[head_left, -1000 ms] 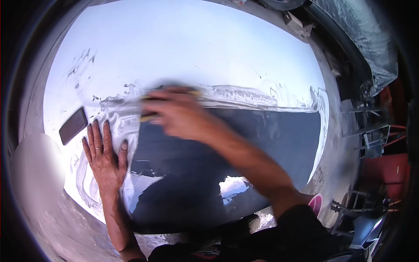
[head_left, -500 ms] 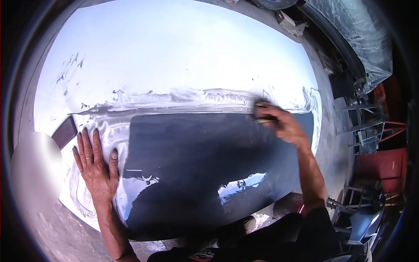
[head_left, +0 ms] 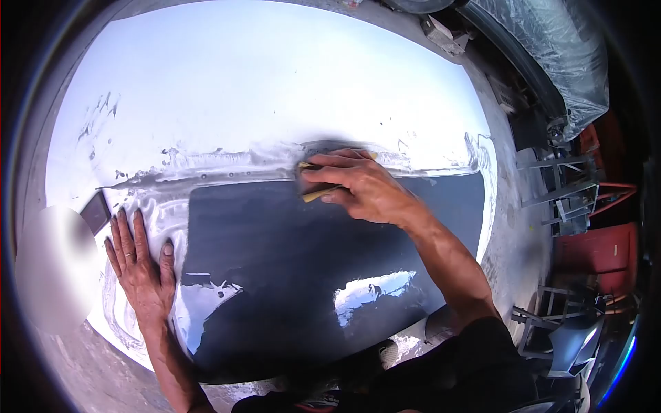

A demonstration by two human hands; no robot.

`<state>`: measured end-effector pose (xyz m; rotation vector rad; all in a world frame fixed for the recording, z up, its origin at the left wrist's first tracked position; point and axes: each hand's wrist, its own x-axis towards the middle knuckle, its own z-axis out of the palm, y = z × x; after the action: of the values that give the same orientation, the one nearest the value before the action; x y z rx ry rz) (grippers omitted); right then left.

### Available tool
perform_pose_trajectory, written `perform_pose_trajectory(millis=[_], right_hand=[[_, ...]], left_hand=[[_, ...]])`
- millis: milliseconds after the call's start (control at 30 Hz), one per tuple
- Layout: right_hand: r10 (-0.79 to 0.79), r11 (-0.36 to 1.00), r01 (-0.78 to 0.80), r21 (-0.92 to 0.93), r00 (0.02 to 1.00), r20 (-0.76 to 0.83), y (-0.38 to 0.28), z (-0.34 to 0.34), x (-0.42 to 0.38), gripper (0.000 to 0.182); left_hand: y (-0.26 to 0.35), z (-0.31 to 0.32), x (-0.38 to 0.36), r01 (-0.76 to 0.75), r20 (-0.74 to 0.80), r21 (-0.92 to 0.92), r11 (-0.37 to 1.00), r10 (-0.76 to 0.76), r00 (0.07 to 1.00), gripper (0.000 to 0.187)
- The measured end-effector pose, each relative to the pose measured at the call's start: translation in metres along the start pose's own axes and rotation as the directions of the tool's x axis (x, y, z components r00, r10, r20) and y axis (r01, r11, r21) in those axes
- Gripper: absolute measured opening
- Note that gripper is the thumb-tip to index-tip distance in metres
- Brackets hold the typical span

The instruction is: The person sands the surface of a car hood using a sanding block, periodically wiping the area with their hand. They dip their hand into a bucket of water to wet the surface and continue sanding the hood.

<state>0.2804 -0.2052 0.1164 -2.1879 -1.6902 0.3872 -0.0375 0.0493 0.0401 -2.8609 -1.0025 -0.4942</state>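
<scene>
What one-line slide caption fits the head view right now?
Right hand presses a sanding pad on a wet glossy panel; left hand lies flat on it.

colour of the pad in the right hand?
Yellowish tan edge on the pad, gripped under the right hand against the wet panel. Head view, the only one.

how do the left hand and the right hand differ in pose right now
The left hand lies flat, fingers spread, palm down on the wet panel; the right hand is curled around a yellowish sanding pad. The left hand holds nothing; the right hand grips the pad. The left hand sits near the panel's left edge; the right hand is near its middle. Both are bare and press on the same panel.
</scene>
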Motion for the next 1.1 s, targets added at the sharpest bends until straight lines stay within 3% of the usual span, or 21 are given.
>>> perform_pose_trajectory(millis=[67, 133, 233, 267, 367, 433, 533, 567, 633, 667, 833, 900, 967, 1033, 1100], right_hand=[[-0.003, 1.000, 0.002, 0.003, 0.999, 0.049, -0.003, -0.003, -0.005, 0.050], [0.100, 0.991, -0.101, 0.085, 0.995, 0.014, 0.022, -0.012, -0.036, 0.051], [0.187, 0.980, -0.188, 0.060, 0.982, 0.025, 0.027, -0.021, -0.043, 0.052], [0.075, 0.996, -0.076, 0.044, 0.997, 0.019, 0.020, -0.017, -0.027, 0.051], [0.009, 1.000, -0.010, 0.020, 0.999, 0.042, -0.017, -0.003, 0.010, 0.053], [0.029, 0.999, -0.031, 0.039, 0.999, 0.041, -0.006, -0.006, -0.004, 0.051], [0.246, 0.963, -0.249, 0.107, 0.969, 0.040, 0.015, -0.018, -0.038, 0.046], [0.245, 0.964, -0.247, 0.100, 0.969, 0.038, 0.015, -0.019, -0.034, 0.046], [0.092, 0.995, -0.091, -0.040, 0.996, 0.020, 0.005, -0.012, -0.017, 0.047], [0.074, 0.997, -0.076, 0.033, 0.996, 0.044, -0.007, -0.009, -0.002, 0.048], [0.094, 0.993, -0.098, 0.059, 0.993, 0.070, 0.018, -0.017, -0.032, 0.048], [0.316, 0.930, -0.330, 0.160, 0.943, 0.103, 0.026, -0.027, -0.044, 0.048], [0.291, 0.946, -0.300, 0.123, 0.952, 0.092, 0.010, -0.021, -0.021, 0.049], [-0.084, 0.986, 0.075, 0.148, 0.995, 0.058, -0.010, -0.002, 0.013, 0.051], [-0.069, 0.994, 0.065, 0.083, 0.996, 0.048, -0.019, 0.002, 0.018, 0.051]], left_hand=[[-0.003, -0.002, -0.003, -0.018, 0.017, -0.041, 0.999, 0.018, 1.000, 0.063], [-0.003, -0.003, -0.002, -0.016, 0.019, -0.045, 0.999, 0.016, 1.000, 0.063], [0.000, -0.002, -0.002, -0.007, 0.015, -0.037, 0.999, 0.007, 1.000, 0.063], [0.001, -0.001, -0.001, 0.001, 0.017, -0.021, 1.000, 0.000, 1.000, 0.063], [-0.001, 0.000, -0.002, -0.004, 0.009, -0.028, 1.000, 0.004, 1.000, 0.063], [-0.003, -0.002, -0.005, -0.008, 0.014, -0.038, 0.999, 0.008, 1.000, 0.063], [-0.003, -0.003, -0.005, -0.013, 0.008, -0.052, 0.999, 0.013, 1.000, 0.063], [-0.001, -0.003, -0.003, -0.014, 0.006, -0.048, 0.999, 0.015, 1.000, 0.064], [0.000, -0.002, -0.002, -0.017, 0.000, -0.051, 0.999, 0.017, 1.000, 0.064], [0.000, -0.002, -0.002, -0.008, 0.001, -0.048, 0.999, 0.008, 1.000, 0.064], [-0.002, -0.004, -0.004, -0.018, 0.012, -0.076, 0.997, 0.019, 1.000, 0.065], [-0.003, -0.003, -0.003, -0.019, -0.004, -0.078, 0.997, 0.018, 1.000, 0.065], [-0.001, -0.003, -0.002, -0.020, 0.011, -0.053, 0.998, 0.021, 1.000, 0.065], [-0.002, -0.001, -0.002, -0.032, 0.002, -0.057, 0.998, 0.032, 0.999, 0.065], [-0.005, -0.001, -0.004, -0.023, 0.004, -0.058, 0.998, 0.023, 1.000, 0.065]])
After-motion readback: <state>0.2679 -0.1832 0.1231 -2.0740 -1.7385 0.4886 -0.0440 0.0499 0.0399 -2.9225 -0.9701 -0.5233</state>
